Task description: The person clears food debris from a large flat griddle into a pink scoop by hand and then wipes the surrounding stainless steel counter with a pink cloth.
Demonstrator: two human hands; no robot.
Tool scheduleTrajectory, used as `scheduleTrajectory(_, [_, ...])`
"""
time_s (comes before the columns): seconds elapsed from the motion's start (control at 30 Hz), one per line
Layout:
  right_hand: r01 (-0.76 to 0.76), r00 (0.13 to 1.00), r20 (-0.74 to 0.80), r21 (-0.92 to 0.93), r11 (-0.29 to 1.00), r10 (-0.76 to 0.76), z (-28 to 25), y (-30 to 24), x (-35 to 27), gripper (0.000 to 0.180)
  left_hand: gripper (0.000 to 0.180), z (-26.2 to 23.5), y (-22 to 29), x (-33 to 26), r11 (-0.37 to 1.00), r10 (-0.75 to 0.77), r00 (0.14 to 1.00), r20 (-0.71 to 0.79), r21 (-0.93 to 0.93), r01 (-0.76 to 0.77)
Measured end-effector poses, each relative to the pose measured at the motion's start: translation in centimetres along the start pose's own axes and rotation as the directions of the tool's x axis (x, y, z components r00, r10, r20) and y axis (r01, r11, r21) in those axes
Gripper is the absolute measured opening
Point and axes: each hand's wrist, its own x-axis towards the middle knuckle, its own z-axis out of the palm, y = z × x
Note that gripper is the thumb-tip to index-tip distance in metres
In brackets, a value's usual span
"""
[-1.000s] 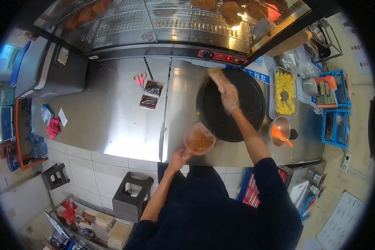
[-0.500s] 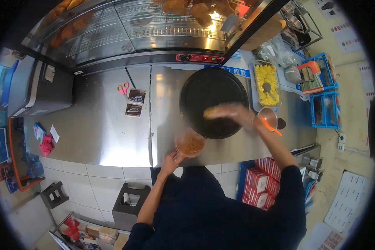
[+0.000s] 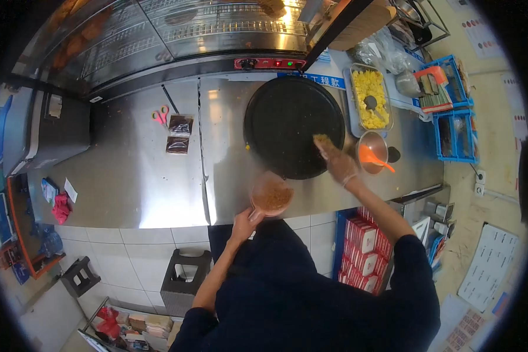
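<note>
Low over the near edge of the steel counter, my left hand (image 3: 246, 224) grips the side of a tilted pinkish see-through bowl (image 3: 268, 199). Brown crumbs (image 3: 278, 195) lie inside it. My right hand (image 3: 339, 168), in a clear glove, is over the near right part of a round black pan (image 3: 293, 117). A yellow-brown crumbly clump (image 3: 322, 142) shows at its closed fingers; its exact kind is unclear. Just right of that hand stands a metal bowl (image 3: 366, 141) with an orange spoon (image 3: 374, 158) in it.
A tray of yellow chopped food (image 3: 371, 105) stands back right, beside blue baskets (image 3: 453, 135). A glass warming cabinet (image 3: 176, 64) spans the back. Pink scissors (image 3: 160, 115) and dark packets (image 3: 179, 134) lie left of the pan. A stool (image 3: 186, 276) stands below.
My right hand has moved from over the pan's middle toward its near right part and is less blurred. The bowl in my left hand has tipped more. The whole view has shifted slightly.
</note>
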Motion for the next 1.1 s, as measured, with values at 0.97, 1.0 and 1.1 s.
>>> scheduleTrajectory(0.97, [0.076, 0.968, -0.245, 0.48, 0.874, 0.051, -0.6, -10.0, 6.0, 0.043, 0.041, -9.2, 0.0, 2.9, 0.993, -0.112, 0.993, -0.023, -0.023, 0.112])
scheduleTrajectory(1.0, [0.232, 0.888, -0.455, 0.313, 0.921, -0.068, -0.7, -12.1, 5.8, 0.058, 0.04, -8.8, 0.0, 2.9, 0.991, -0.132, 0.991, 0.021, -0.024, 0.132])
scheduleTrajectory(1.1, [0.105, 0.993, -0.094, 0.4, 0.91, -0.073, -1.4, -15.8, 3.8, 0.058, 0.04, -8.5, -0.1, 3.1, 0.997, 0.003, 0.999, -0.05, 0.075, 0.001])
